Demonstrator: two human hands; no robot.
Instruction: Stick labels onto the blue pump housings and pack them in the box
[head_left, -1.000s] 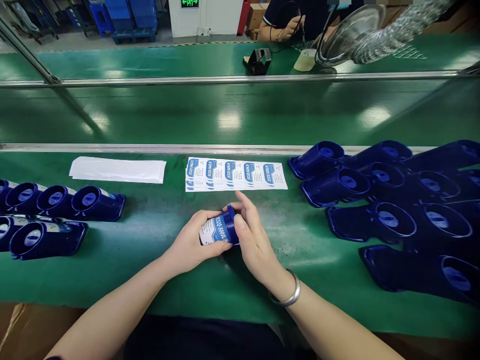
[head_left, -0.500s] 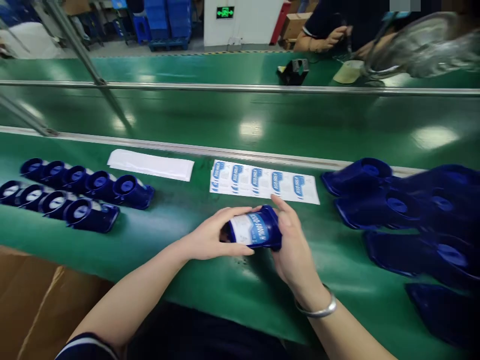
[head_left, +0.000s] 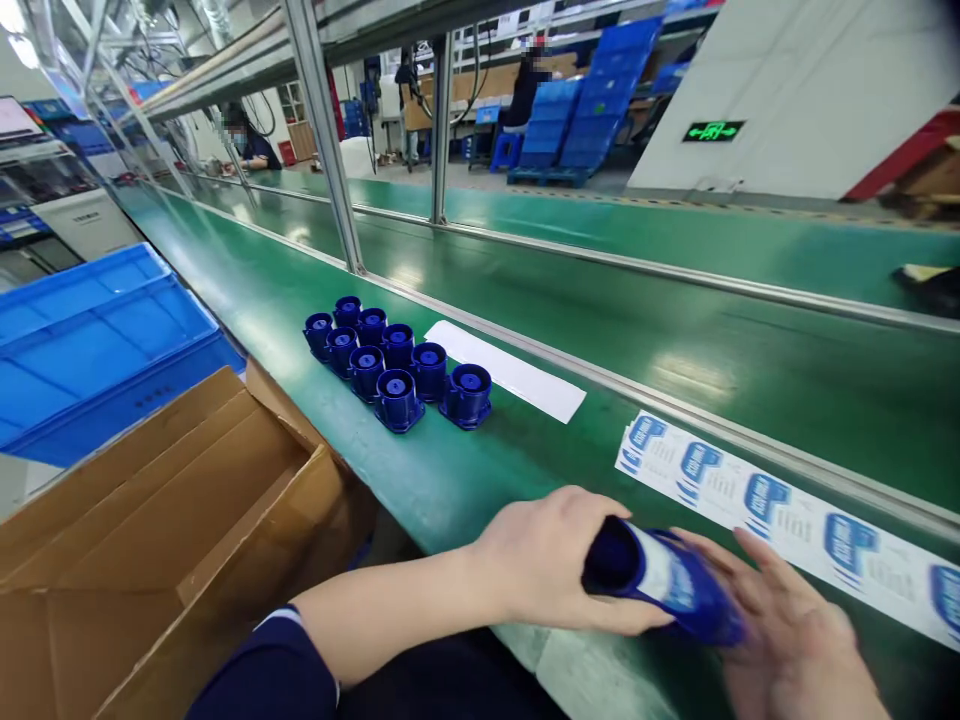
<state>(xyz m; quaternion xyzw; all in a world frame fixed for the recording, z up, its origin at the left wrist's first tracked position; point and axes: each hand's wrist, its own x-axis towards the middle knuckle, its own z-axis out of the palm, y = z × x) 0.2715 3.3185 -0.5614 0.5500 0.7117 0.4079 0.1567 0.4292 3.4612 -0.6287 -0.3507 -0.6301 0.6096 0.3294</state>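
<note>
My left hand is wrapped around a dark blue plastic housing. The part lies tilted, its round hollow mouth toward my left palm and its flanged end toward the right. A white and blue label covers its upper side, blurred by motion. Beside the flanged end is my right hand, fingers stretched out and partly behind the part; whether they touch it is hard to see. Beyond my hands lies a strip of printed label sheets. Several similar blue housings stand upright in two rows farther left.
White backing paper lies behind the rows on the green bench. An open cardboard box and blue crates flank the bench at left. A metal post rises from the rail. Other people are in the distance.
The view has swung left, bringing the box and crates into sight and the right-hand housings out of it. The held housing now has its mouth tilted toward me; my right fingers have stretched out.
</note>
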